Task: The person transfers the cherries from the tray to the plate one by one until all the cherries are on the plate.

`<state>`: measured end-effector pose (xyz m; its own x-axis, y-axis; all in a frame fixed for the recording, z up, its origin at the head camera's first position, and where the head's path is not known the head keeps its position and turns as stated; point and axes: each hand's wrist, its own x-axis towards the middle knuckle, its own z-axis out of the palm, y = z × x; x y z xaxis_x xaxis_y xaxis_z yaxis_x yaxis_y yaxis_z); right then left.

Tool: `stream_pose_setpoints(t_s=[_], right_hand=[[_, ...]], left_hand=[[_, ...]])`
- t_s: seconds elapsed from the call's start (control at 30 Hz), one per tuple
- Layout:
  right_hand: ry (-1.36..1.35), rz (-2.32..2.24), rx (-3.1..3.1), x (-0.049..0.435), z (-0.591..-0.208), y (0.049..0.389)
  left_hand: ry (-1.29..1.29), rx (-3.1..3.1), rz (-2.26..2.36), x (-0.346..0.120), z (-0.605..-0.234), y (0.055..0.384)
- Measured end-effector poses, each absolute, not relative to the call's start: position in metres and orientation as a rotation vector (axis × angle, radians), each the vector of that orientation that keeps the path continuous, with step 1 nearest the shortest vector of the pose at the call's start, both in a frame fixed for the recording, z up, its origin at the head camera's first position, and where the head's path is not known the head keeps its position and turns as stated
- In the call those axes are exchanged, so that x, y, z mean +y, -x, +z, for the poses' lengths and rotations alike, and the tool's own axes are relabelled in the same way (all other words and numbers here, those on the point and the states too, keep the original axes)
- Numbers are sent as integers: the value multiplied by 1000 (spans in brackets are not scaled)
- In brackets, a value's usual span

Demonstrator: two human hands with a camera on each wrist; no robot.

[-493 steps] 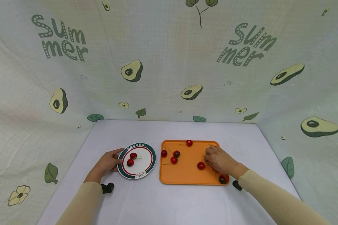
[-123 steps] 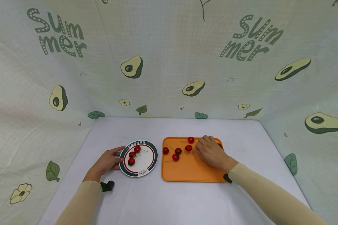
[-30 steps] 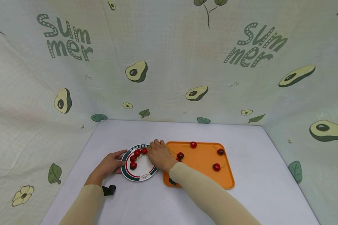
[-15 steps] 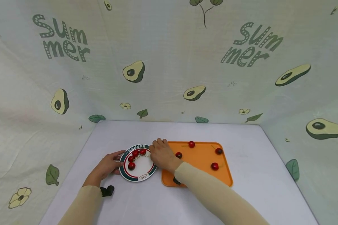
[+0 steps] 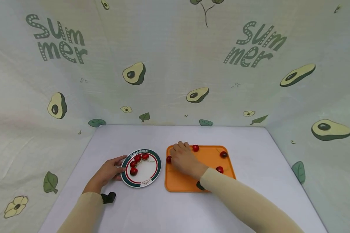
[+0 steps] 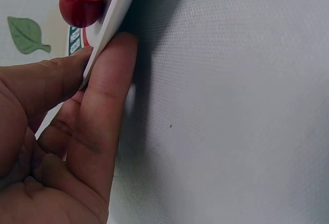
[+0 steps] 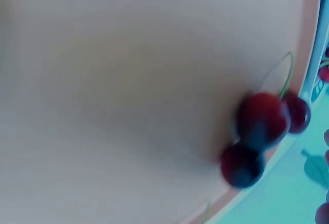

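Note:
My left hand pinches the left rim of a round white plate with a green and red border, thumb above and fingers underneath, as the left wrist view shows. Several red cherries with stems lie on the plate. My right hand is over the left part of an orange tray, its back toward the head camera. A cherry shows just left of it. In the right wrist view a clump of cherries lies in the tray, and only bits of fingertips show at the edge, apart from them.
Elsewhere in the tray are a cherry at the back, one at the far right and one near my forearm. A white table lies beneath, with a printed cloth hanging behind it.
My right hand has moved from the plate's right side to over the tray's left part. The plate holds one more cherry than 4.1 s ago. My left hand keeps its grip on the rim.

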<state>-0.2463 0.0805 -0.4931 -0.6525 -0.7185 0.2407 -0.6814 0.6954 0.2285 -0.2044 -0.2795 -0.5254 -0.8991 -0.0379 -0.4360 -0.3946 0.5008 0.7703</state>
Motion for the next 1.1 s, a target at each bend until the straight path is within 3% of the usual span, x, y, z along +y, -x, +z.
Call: stream_pose_setpoints(t_s=[0.8, 1.1], right_hand=[[-986, -151, -2595, 265, -496, 223], [-969, -134, -2664, 304, -505, 215]], left_hand=[[394, 2350, 1392, -275, -522, 203], [389, 2352, 1411, -275, -521, 202]])
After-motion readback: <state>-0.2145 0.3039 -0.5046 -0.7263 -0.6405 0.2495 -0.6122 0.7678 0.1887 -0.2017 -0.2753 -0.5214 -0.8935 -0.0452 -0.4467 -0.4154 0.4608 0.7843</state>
